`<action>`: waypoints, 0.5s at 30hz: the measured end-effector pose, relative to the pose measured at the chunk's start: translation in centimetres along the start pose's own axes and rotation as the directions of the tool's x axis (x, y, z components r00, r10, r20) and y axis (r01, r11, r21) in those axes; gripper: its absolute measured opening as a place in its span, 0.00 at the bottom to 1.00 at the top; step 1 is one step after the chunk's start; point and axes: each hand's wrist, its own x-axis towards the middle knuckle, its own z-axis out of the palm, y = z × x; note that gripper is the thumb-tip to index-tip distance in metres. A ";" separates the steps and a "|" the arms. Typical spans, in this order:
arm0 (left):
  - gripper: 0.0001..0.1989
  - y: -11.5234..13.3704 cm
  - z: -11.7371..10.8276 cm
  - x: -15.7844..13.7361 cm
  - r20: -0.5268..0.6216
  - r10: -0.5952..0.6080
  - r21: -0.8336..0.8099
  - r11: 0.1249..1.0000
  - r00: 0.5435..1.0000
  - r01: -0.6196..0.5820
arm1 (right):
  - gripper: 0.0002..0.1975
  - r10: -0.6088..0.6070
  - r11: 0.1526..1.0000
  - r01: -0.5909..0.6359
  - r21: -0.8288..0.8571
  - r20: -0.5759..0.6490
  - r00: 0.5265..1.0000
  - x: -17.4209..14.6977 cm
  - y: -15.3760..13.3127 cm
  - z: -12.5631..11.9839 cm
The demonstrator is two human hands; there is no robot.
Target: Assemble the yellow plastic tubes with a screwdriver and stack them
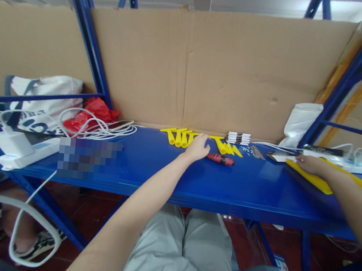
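Note:
My left hand (197, 148) reaches over a row of yellow T-shaped plastic handles (178, 138) at the back of the blue table. Its fingers curl downward, hiding whatever lies beneath them. Right beside it lies a red and black screwdriver handle (221, 159). More yellow pieces (229, 149) lie to the right of this hand. At the far right, my right hand (310, 164) rests over a yellow floppy sheet or bag (315, 180), fingers bent together. Its fingertips meet a small white packet (282, 158); what they grip is unclear.
Behind the screwdriver handle sit stacked white boxes (239, 138), tiny loose parts (247, 150) and a flat metal blade (257, 152). White cables (110, 130), a power strip (33, 154) and a tote bag (48, 108) occupy the left. Cardboard (233, 72) walls the back.

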 end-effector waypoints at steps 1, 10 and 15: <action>0.15 0.0 0.0 0.0 0.001 0.001 -0.001 1.000 1.000 -0.001 | 0.11 0.036 0.998 -0.036 -0.045 0.006 0.999 -0.1 0.2 -0.1; 0.15 0.1 0.0 -0.1 0.006 -0.001 0.024 1.000 1.000 0.001 | 0.14 0.133 0.980 -0.122 -0.156 0.058 0.989 -0.3 1.2 -0.4; 0.16 0.1 -0.1 -0.1 0.009 -0.004 0.034 0.999 1.000 0.004 | 0.16 0.133 0.978 -0.119 -0.174 0.072 0.989 -1.0 0.2 -0.8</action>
